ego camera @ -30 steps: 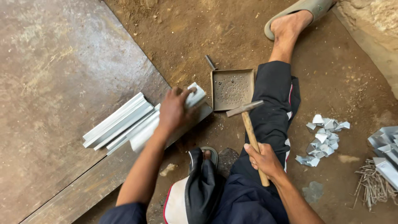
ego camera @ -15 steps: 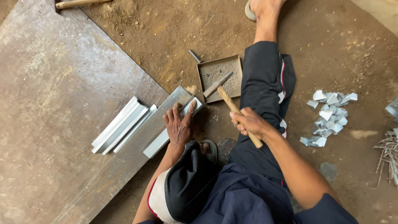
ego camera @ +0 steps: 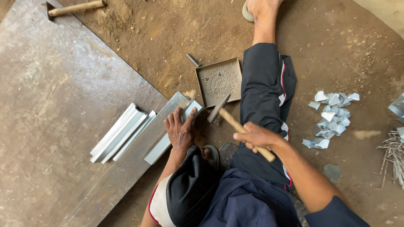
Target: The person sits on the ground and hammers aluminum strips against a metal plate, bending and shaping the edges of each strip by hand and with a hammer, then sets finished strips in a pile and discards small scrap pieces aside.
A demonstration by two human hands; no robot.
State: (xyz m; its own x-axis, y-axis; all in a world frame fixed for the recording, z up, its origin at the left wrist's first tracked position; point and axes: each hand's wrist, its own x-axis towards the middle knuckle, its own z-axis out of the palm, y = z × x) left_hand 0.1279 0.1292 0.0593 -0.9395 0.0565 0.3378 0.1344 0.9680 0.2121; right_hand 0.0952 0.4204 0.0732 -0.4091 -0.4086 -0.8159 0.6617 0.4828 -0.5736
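I sit on a dirt floor with one leg stretched out. My left hand (ego camera: 180,130) presses flat on a folded grey sheet-metal piece (ego camera: 160,147) that lies on the edge of a big steel plate (ego camera: 59,117). My right hand (ego camera: 256,138) grips the wooden handle of a hammer (ego camera: 221,110), whose metal head hangs just right of the piece's upper end. A shallow square metal tray (ego camera: 219,80) dotted with small holes lies right behind the hammer head, beside my leg.
A stack of folded metal strips (ego camera: 120,132) rests on the plate to the left. Several small cut metal scraps (ego camera: 330,117) lie in a heap on the right, with a bundle of nails (ego camera: 391,157) at the right edge. Another hammer (ego camera: 73,8) lies top left.
The hammer head has come down and left, from over the tray to beside the metal piece. My left hand stayed on the piece. The view shifted slightly.
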